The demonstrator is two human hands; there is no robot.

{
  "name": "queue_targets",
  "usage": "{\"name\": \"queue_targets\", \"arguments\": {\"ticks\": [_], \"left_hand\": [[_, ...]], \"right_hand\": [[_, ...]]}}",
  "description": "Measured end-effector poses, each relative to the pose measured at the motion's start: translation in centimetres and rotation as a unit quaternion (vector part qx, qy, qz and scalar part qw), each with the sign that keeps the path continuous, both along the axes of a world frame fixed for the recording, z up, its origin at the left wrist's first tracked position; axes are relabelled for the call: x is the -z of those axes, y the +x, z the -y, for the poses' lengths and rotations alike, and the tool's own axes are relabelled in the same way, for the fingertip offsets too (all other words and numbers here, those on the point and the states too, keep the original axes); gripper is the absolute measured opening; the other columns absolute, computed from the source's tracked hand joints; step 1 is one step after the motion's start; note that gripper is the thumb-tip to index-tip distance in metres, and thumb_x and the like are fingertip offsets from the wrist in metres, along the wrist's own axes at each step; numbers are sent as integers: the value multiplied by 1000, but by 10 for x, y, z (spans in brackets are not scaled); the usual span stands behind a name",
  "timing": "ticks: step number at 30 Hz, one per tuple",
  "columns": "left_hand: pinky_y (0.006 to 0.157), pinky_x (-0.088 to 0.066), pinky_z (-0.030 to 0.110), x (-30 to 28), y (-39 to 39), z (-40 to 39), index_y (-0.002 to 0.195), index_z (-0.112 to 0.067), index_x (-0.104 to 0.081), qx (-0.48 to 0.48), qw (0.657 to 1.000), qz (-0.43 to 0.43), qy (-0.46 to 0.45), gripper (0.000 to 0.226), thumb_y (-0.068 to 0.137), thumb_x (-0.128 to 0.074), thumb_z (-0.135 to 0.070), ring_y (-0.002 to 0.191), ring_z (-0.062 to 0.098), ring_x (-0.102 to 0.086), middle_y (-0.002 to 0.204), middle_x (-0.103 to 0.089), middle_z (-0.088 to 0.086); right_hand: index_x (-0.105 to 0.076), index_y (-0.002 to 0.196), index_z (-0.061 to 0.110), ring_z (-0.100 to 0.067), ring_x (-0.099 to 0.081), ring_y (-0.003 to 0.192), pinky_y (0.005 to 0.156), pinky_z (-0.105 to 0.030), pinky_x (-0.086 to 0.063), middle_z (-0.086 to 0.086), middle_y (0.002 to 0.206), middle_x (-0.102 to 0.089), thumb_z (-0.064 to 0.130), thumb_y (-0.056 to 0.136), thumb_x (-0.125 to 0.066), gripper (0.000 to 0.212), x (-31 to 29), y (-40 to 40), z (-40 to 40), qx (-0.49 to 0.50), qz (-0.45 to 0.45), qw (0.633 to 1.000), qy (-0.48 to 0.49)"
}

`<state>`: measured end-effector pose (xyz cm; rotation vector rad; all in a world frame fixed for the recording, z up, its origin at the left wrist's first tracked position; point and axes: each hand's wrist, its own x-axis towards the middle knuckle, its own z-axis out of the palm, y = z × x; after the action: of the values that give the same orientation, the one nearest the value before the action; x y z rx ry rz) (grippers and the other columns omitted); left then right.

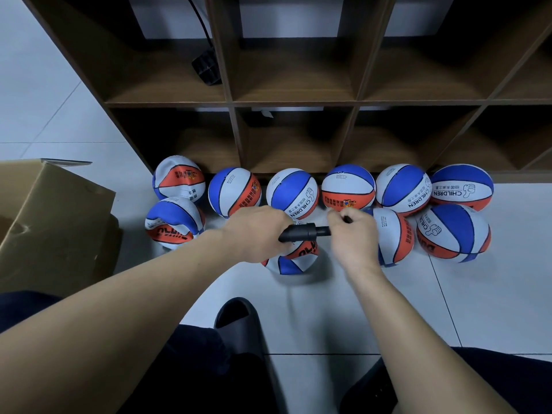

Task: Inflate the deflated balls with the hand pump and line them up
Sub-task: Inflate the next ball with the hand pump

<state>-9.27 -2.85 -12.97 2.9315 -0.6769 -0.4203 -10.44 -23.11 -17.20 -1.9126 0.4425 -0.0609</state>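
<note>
My left hand [257, 231] grips the body of a black hand pump [301, 233], held level above the floor. My right hand [354, 234] pinches the pump's thin front end, fingers curled around it. Directly beneath the pump sits a partly flat blue, white and orange ball [291, 259], mostly hidden by my hands. Several round balls of the same colours stand in a row along the shelf's foot, among them one [294, 194] in the middle. Two saggy, dented balls [174, 224] lie at the left end. Two more balls [452, 233] sit in front at the right.
A dark wooden cubby shelf [298, 101] stands behind the balls, with a black object and cable [206, 67] in one compartment. An open cardboard box [53, 219] is on the left. My black slipper [239, 324] rests on the white tiled floor below the hands.
</note>
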Motion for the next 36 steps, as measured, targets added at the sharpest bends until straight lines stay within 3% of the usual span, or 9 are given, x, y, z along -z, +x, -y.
{"name": "queue_targets", "arguments": {"ticks": [4,8,10,14,21,29,36], "left_hand": [[57,-36,30,-2,7,-16,88,-26,-60,-23,999,6,23,22,98,-65,-46,67,11,-52,74,-59,-6],[58,-37,30,2,4,-14,88,-25,-63,-24,999,-10,21,22,99,-65,-44,68,12,-53,74,-59,-5],[58,-40,31,4,2,-12,88,-25,-64,-16,1000,-11,19,22,100,-64,-44,67,13,-54,73,-59,-5],[59,-45,32,6,-1,-6,85,-25,-61,-4,1000,-3,13,26,99,-62,-46,68,17,-57,71,-58,-4],[58,-46,34,7,-6,3,84,-23,-59,6,1000,1,12,28,99,-62,-46,66,19,-58,69,-57,-3],[56,-39,31,7,-2,4,83,-28,-56,21,1000,-5,5,29,99,-65,-50,66,14,-56,70,-58,-5],[56,-36,30,-1,9,-18,85,-26,-60,-10,1000,-26,3,25,97,-68,-46,66,12,-54,72,-59,-5]], "right_hand": [[-50,65,8,-18,-31,58,58,-32,-30,4,55,-38,25,97,-73,42,2,12,39,78,-20,996,45],[-43,63,10,-22,-31,59,58,-34,-31,1,55,-37,26,94,-71,45,8,9,38,108,-11,994,28],[-42,61,12,-25,-32,59,58,-36,-32,3,51,-36,26,92,-67,42,10,4,26,106,-12,994,21],[-35,58,18,-15,-29,48,54,-32,-26,10,41,-32,15,95,-63,46,3,-5,3,88,-8,996,-2],[-38,61,16,-12,-36,49,48,-25,-32,10,46,-37,17,95,-65,43,0,-17,-27,49,12,999,5],[-48,67,10,-16,-44,55,57,-36,-48,7,53,-43,27,98,-68,41,1,-16,-25,17,4,999,32],[-45,63,15,-20,-27,57,54,-30,-25,2,56,-34,28,97,-73,46,-5,5,39,74,-17,996,53]]}}
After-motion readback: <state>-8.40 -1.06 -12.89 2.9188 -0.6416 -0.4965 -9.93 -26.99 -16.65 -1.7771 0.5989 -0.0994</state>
